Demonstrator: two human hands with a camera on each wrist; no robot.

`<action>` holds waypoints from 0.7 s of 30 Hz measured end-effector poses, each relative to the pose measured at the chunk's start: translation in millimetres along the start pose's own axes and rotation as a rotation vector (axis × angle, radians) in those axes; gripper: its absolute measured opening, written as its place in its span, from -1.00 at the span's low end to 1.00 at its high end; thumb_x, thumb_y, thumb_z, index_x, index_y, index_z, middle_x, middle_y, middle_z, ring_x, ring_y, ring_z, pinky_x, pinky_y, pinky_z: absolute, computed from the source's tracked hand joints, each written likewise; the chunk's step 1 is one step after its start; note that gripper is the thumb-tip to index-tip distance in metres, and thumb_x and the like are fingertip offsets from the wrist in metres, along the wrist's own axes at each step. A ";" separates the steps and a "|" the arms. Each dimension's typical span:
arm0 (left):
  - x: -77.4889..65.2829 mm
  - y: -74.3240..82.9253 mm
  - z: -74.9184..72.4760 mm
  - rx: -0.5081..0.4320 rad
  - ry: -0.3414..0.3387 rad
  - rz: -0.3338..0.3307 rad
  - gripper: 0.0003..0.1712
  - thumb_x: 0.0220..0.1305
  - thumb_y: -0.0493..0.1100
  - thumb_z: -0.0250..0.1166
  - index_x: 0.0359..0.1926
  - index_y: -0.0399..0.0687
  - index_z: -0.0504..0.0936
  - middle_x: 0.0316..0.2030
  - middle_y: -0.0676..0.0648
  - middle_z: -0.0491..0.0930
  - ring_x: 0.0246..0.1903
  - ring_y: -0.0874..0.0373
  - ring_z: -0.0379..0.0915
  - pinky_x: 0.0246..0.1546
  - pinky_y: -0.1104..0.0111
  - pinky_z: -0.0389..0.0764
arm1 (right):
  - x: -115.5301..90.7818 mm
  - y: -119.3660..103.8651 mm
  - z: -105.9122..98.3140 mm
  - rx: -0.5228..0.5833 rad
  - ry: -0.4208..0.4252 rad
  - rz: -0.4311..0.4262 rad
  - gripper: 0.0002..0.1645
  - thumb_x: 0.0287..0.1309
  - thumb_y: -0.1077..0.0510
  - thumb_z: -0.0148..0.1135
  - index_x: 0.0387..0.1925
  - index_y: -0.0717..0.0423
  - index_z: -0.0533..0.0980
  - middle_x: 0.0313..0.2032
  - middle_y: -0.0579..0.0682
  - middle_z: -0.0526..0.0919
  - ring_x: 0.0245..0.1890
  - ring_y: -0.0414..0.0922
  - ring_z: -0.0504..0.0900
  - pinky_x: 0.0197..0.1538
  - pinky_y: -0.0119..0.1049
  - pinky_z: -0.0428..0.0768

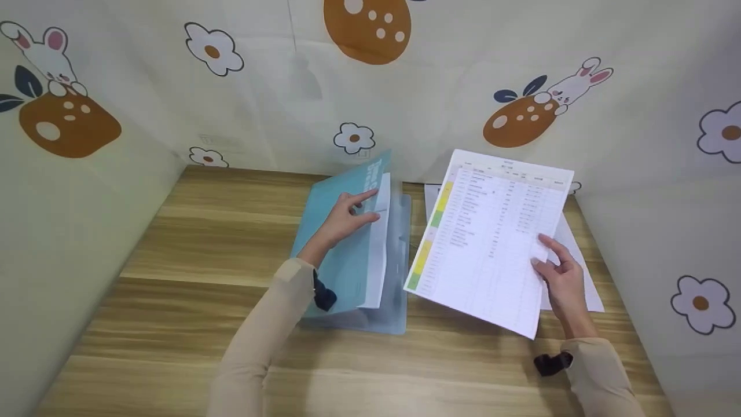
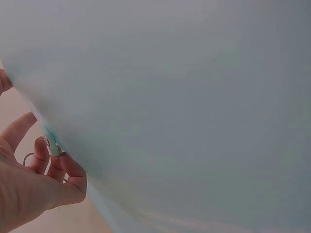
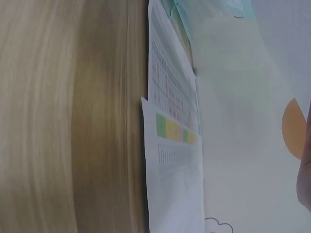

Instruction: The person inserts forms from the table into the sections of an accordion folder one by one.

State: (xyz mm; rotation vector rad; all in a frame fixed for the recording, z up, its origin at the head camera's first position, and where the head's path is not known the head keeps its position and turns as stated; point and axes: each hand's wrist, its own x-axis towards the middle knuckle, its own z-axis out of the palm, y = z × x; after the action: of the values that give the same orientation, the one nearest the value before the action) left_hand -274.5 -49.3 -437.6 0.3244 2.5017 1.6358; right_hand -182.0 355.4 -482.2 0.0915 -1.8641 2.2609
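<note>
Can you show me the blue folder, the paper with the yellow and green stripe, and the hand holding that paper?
Blue folder (image 1: 347,263): head view, on its front cover.
Striped paper (image 1: 486,249): head view, middle of its printed side.
Right hand (image 1: 562,278): head view, middle of the hand.

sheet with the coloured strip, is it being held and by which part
Yes: in the head view the right hand holds the sheet by its right edge, about midway along, opposite the coloured strip.

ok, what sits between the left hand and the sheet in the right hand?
Head view, left to right: white paper in the folder, its back cover, then a narrow strip of bare table.
</note>
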 end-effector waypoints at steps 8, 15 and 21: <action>0.6 -0.1 0.4 0.005 0.012 -0.007 -0.39 0.05 -0.09 0.27 0.18 0.15 0.36 -0.20 -0.11 0.21 -0.15 0.07 0.13 -0.29 0.30 0.27 | -6.2 -6.3 29.1 -0.057 0.141 -0.075 -0.43 -0.02 0.48 0.10 0.11 0.28 0.31 0.04 0.13 0.31 -0.27 -0.15 0.56 -0.39 -0.43 0.49; 1.3 -0.7 0.5 0.027 0.017 -0.027 -0.39 0.05 -0.07 0.26 0.19 0.16 0.36 -0.22 -0.10 0.21 -0.15 0.08 0.13 -0.30 0.32 0.27 | -9.7 -5.2 44.5 -0.105 0.182 -0.031 -0.44 0.00 0.55 0.02 0.11 0.28 0.31 0.04 0.04 0.31 -0.24 -0.14 0.54 -0.37 -0.44 0.49; 0.7 0.3 0.6 0.024 0.017 -0.049 -0.37 0.04 -0.04 0.27 0.19 0.19 0.35 -0.21 -0.09 0.20 -0.15 0.08 0.12 -0.29 0.32 0.29 | -12.1 2.8 53.0 -0.147 0.154 -0.027 -0.43 0.01 0.54 0.02 0.12 0.25 0.30 0.07 0.01 0.29 -0.21 -0.13 0.53 -0.36 -0.42 0.50</action>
State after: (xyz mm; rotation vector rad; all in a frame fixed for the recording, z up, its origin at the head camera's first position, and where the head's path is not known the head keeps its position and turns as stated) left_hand -275.0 -48.5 -437.5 0.2515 2.5225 1.5984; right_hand -175.3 301.7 -476.6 -0.0779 -1.9267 2.0427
